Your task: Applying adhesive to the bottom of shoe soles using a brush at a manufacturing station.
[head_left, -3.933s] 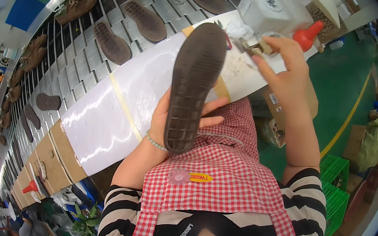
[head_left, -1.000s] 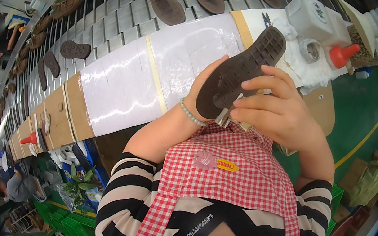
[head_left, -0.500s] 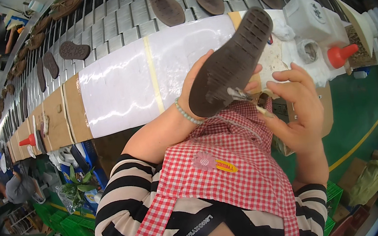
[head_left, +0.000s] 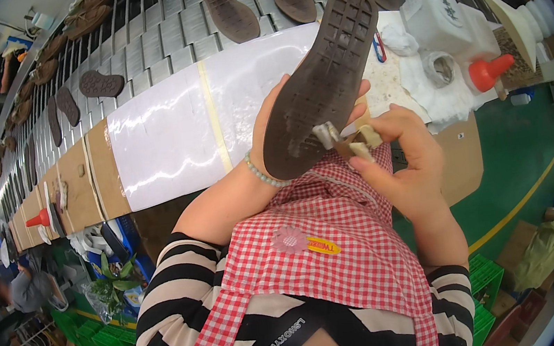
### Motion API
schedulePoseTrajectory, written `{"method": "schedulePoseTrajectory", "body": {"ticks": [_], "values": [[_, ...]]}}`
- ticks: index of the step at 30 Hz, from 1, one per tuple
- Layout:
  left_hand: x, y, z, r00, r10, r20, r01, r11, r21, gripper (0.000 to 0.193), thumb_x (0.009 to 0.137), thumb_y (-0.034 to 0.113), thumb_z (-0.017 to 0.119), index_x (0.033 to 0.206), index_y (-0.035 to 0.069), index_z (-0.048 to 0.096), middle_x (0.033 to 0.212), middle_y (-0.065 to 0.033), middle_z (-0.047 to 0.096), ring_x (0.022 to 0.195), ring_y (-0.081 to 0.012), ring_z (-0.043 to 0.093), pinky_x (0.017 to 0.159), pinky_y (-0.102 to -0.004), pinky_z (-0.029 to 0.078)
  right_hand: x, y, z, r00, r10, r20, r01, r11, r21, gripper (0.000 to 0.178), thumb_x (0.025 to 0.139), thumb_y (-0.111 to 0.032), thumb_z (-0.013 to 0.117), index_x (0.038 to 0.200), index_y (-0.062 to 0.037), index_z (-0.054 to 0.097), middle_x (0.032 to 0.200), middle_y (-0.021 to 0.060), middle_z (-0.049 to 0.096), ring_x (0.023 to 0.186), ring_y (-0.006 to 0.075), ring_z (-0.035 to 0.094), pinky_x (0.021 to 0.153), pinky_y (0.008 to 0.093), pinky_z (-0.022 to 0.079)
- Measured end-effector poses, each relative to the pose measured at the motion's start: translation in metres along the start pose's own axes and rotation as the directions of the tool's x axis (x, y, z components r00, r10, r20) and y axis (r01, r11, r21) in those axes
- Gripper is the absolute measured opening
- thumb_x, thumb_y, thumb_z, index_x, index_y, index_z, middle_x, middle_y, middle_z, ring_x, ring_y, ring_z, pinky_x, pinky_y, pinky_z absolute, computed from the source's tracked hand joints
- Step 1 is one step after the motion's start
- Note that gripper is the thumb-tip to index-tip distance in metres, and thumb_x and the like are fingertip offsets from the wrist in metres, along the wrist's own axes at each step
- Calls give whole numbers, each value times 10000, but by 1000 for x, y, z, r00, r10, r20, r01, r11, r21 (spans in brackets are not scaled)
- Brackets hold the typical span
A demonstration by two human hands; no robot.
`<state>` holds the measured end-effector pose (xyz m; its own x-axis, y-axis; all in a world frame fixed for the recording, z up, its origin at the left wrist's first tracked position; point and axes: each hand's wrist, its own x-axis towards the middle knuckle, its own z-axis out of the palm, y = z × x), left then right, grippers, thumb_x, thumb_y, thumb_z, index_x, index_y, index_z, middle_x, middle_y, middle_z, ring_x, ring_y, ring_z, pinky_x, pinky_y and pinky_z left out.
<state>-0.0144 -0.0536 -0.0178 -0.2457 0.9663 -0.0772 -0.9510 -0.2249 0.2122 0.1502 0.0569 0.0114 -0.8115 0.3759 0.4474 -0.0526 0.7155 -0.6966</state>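
Along the far left: shoes (head_left: 88, 21), brown, on the slatted metal belt (head_left: 170, 55), which curves across the back.
Cardboard (head_left: 107, 173): tan, covering the left part of the bench, beside the belt.
Plant (head_left: 120, 283): green leaves, below the bench edge.
Sheet (head_left: 164, 142): white, shiny, flat on the bench.
Belt soles (head_left: 230, 12): dark, lying on the slats beyond the sheet.
Left hand (head_left: 260, 138): holding the sole, partly hidden behind it, fingertips showing past its right edge.
Sole (head_left: 321, 80): dark brown, tilted, tread facing up, above the apron (head_left: 315, 252) and bench edge.
Tool (head_left: 342, 147): small, pale-tipped, tip at the sole's lower end; contact cannot be told.
Right hand (head_left: 410, 164): thumb and fingers pinching the tool.
Jar (head_left: 442, 68): near the cloth (head_left: 450, 107), both white.
Jug (head_left: 437, 17): white, behind the jar.
Bottle (head_left: 491, 73): red, tipped over, at the right.
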Motion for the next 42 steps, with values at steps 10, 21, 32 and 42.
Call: {"method": "schedulePoseTrajectory", "body": {"ticks": [10, 21, 32, 42], "values": [[-4, -3, 11, 1000, -9, -1, 9, 998, -68, 472, 1070, 270, 447, 1441, -22, 435, 1308, -234, 584, 1089, -274, 616, 917, -367, 536, 10, 1, -7, 991, -112, -68, 101, 984, -146, 410, 661, -75, 853, 1031, -52, 680, 854, 54, 654, 877, 283, 631, 957, 459, 472], [-6, -5, -5, 995, 26, -93, -13, 991, 130, 418, 985, 9, 585, 1390, -13, 483, 1270, -147, 633, 1100, -211, 654, 995, -354, 549, 15, 19, -17, 983, -79, -167, 35, 968, -249, 442, 675, -89, 855, 1074, -48, 670, 897, 64, 642, 912, 267, 619, 890, 416, 470], [-11, -9, -4, 994, 10, -107, -15, 999, -51, 484, 1096, 302, 315, 1541, 117, 359, 1436, -197, 520, 1305, -319, 560, 1113, -477, 467, 28, 14, -23, 972, -83, -222, 0, 936, -352, 444, 665, -105, 856, 1065, -48, 672, 922, 74, 655, 921, 287, 619, 897, 416, 463], [-2, -16, -29, 998, -65, 19, 67, 989, -133, 500, 1084, 261, 366, 1550, 81, 341, 1424, -184, 517, 1232, -301, 591, 1052, -452, 513, 31, -3, 9, 968, -249, 3, 246, 951, -186, 424, 665, -123, 841, 1054, -60, 688, 931, 55, 667, 961, 281, 631, 989, 487, 451]]}}
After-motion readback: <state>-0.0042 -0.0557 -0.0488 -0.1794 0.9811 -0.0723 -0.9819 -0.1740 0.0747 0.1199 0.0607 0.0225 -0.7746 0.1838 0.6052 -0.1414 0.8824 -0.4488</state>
